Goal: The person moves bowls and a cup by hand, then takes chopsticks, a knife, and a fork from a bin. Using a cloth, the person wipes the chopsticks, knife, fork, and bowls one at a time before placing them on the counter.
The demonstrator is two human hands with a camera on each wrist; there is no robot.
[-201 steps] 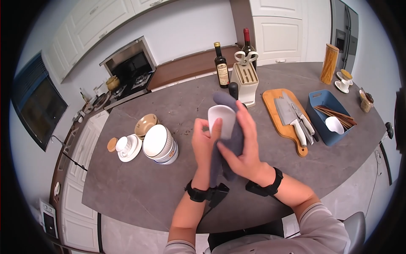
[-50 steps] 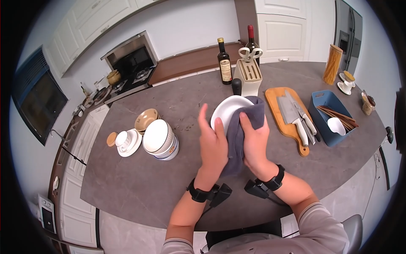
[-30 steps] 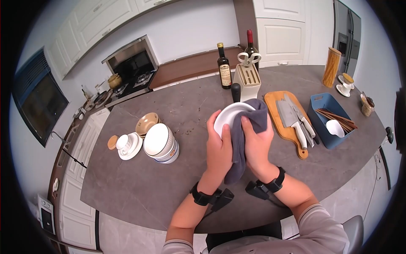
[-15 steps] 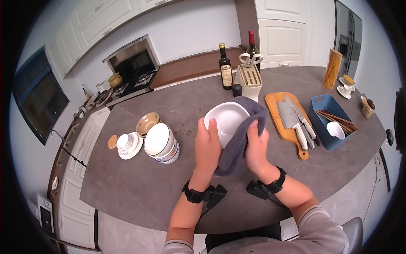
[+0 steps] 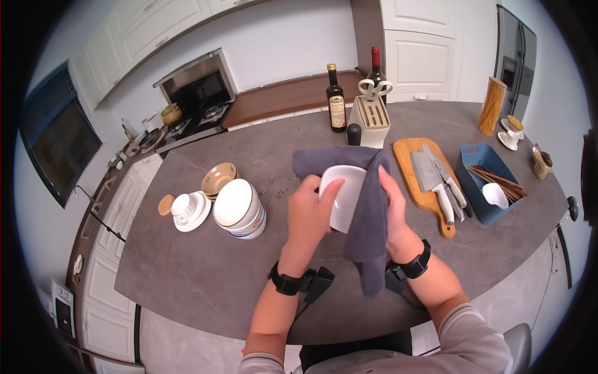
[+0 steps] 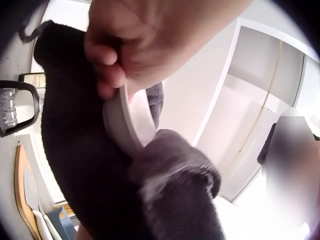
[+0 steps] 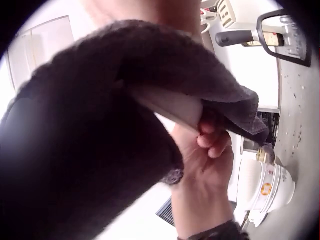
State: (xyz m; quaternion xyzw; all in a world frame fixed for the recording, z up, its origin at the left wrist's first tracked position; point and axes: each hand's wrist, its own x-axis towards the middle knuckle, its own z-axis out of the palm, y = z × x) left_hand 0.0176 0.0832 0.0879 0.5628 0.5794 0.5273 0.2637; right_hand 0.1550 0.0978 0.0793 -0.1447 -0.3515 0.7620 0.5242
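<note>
A white bowl (image 5: 344, 198) is held above the counter, its inside turned toward the head camera. My left hand (image 5: 308, 209) pinches its left rim, thumb inside; in the left wrist view the left hand (image 6: 135, 45) has curled fingers on the rim of the bowl (image 6: 131, 120). A dark grey cloth (image 5: 369, 230) drapes behind the bowl and over its right side. My right hand (image 5: 396, 212) grips the bowl's right side through the cloth, its fingers partly hidden. The cloth (image 7: 90, 150) covers most of the right wrist view.
Stacked white bowls (image 5: 235, 204), tan bowls (image 5: 218, 179) and a white cup on saucers (image 5: 198, 215) stand left. Behind are a knife block (image 5: 370, 121) and bottles (image 5: 337, 109). At right lie a cutting board (image 5: 408, 171) with knives and a blue bin (image 5: 492, 214) holding chopsticks.
The bowl has tilted and shifted slightly right and down. The cloth has spread out behind it to the left and hangs lower on the right. My right hand has moved slightly right.
</note>
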